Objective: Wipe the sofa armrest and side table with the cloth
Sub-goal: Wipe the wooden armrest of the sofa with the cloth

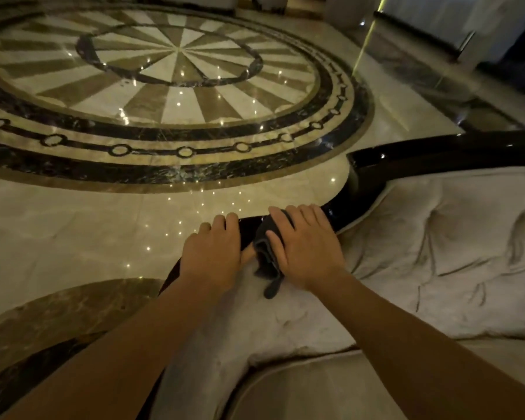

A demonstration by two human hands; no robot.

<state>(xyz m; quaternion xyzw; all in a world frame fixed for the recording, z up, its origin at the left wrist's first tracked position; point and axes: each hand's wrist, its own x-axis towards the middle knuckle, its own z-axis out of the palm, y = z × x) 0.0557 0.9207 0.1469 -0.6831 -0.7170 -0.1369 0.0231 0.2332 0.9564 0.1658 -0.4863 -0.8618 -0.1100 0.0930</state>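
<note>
A glossy black curved wooden armrest (367, 189) edges a pale tufted sofa (455, 244). A dark grey folded cloth (267, 256) lies on the armrest, one end hanging over the cushion. My right hand (306, 247) presses flat on the cloth, fingers spread over it. To its left, my left hand (215, 253) rests on the armrest, fingers curled over the outer edge, thumb touching the cloth. No side table is clearly in view.
A polished marble floor with a large round inlaid pattern (170, 86) spreads ahead and to the left. A brown marble patch (58, 313) lies at the lower left. Pale furniture (455, 28) stands at the far right. A sofa seat cushion (331, 389) fills the bottom right.
</note>
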